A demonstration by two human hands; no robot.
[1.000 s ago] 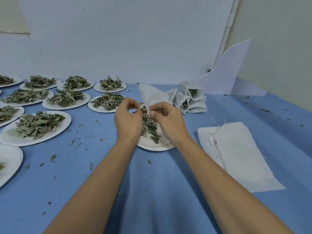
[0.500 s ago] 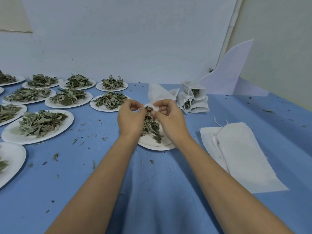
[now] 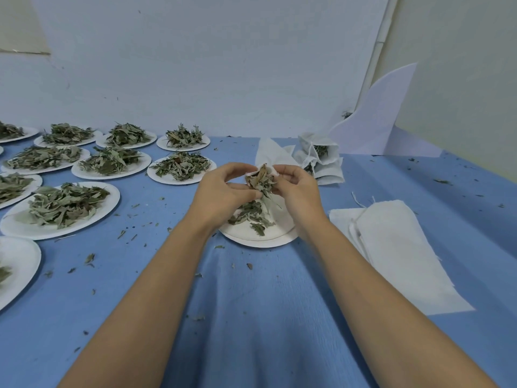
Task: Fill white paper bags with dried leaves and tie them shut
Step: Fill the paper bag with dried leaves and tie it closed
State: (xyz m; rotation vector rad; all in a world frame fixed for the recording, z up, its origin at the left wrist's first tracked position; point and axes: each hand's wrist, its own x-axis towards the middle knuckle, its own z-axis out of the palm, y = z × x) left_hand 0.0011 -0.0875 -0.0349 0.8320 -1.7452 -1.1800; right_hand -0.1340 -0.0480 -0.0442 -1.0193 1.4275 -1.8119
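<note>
Pinching mouth of white paper bag [image 3: 272, 171]: right hand [image 3: 298, 191] | left hand [image 3: 223, 193]: pinching dried leaves [image 3: 260, 182] at that mouth | both above paper plate [image 3: 260, 240] on worktop [image 3: 251, 309]

Table cover [image 3: 251, 317] is noted as blue, matt, finely crinkled, cloth-like. Plates [image 3: 16, 225] are taken for white paper, matt and smooth; the dried leaves [image 3: 64, 204] on them are seen dull grey-green, curled, dry. The open bag [image 3: 268, 154] and the stack of empty bags [image 3: 397, 247] are recorded as white fibrous paper, matt and soft, frayed at the edges.
</note>
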